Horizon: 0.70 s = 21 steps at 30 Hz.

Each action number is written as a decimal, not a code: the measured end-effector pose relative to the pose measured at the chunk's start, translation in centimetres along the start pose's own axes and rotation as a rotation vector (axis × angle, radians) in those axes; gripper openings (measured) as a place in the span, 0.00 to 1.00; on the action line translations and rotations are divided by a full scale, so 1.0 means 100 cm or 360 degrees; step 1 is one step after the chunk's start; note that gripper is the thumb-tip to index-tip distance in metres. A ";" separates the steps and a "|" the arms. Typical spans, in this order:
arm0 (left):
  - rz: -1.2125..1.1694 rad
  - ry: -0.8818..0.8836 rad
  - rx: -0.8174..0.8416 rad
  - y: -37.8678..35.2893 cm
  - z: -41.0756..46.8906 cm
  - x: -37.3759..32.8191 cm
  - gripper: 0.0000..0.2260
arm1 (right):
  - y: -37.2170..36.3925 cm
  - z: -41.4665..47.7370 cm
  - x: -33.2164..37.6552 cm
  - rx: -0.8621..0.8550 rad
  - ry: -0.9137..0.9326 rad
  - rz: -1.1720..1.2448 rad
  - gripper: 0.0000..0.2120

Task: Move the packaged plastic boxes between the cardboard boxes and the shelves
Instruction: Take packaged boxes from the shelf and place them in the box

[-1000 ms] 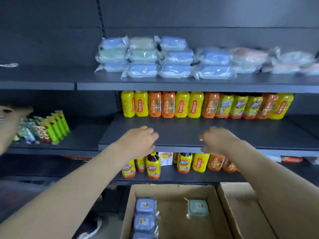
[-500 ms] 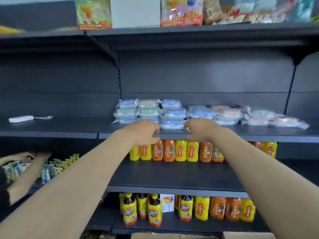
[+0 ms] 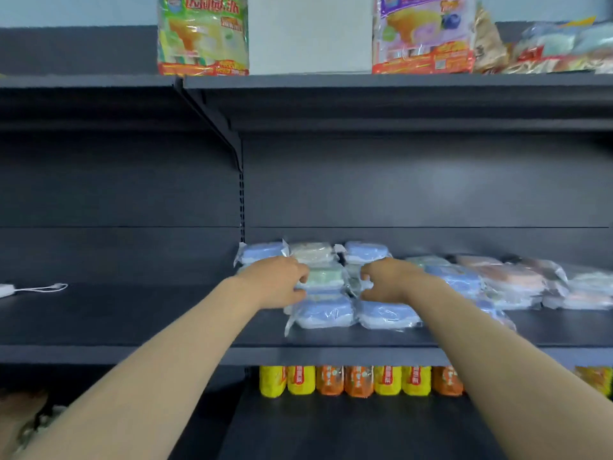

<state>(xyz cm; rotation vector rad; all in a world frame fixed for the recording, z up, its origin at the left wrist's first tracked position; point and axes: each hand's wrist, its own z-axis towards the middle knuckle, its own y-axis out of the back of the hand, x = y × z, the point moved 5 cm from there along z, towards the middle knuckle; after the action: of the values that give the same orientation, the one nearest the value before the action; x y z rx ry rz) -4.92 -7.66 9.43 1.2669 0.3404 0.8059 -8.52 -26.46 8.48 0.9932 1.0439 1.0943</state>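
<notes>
The green pack [image 3: 323, 277] lies lengthwise between the hands, left hand [image 3: 275, 282] at its left end, right hand [image 3: 389, 280] just past its right. The fingers [image 3: 298, 273] are curled; I cannot tell whether they grip.

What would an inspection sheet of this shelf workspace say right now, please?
Surface: dark metal shelf, level.
Job's things: packaged plastic boxes stacked in rows on the shelf, blue and green; a looser pile lies to the right.
Clutter: small white device at the picture's left edge.
Hands: left hand and right hand both at the middle stack, fingers curled; grip unclear.
Cables: white cord beside the device.
Surroundings: snack bags on the level above; yellow and orange bottles below.
</notes>
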 end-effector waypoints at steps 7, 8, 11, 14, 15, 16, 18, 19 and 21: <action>0.0029 0.0009 0.0015 -0.056 0.045 0.093 0.14 | -0.044 0.087 0.024 0.0129 -0.0133 0.0228 0.18; 0.0015 0.0027 0.0033 -0.067 0.049 0.102 0.13 | -0.052 0.095 0.024 0.0172 -0.0156 0.0265 0.18; -0.0009 0.0050 0.0081 -0.093 0.056 0.123 0.13 | -0.073 0.110 0.025 0.0324 -0.0263 0.0364 0.21; -0.0038 0.0088 0.0090 -0.107 0.058 0.138 0.14 | -0.089 0.117 0.026 0.0433 -0.0354 0.0603 0.32; -0.0053 0.0117 0.0077 -0.110 0.059 0.143 0.14 | -0.092 0.118 0.027 0.0450 -0.0375 0.0663 0.38; -0.0073 0.0157 0.0047 -0.112 0.060 0.148 0.14 | -0.096 0.119 0.028 0.0470 -0.0391 0.0724 0.41; -0.0140 0.0277 -0.0050 -0.115 0.062 0.159 0.13 | -0.102 0.121 0.031 0.0463 -0.0410 0.0868 0.45; -0.0183 0.0355 -0.0098 -0.117 0.062 0.165 0.13 | -0.106 0.121 0.031 0.0435 -0.0432 0.0961 0.46; -0.0295 0.0510 -0.0186 -0.121 0.063 0.176 0.13 | -0.110 0.118 0.034 0.0366 -0.0469 0.1177 0.47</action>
<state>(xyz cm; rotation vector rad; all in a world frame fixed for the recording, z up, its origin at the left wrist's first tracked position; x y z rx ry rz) 15.41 -0.76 3.48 0.9805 0.6499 0.8568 5.56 -26.31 -0.08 1.7495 0.5654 1.3708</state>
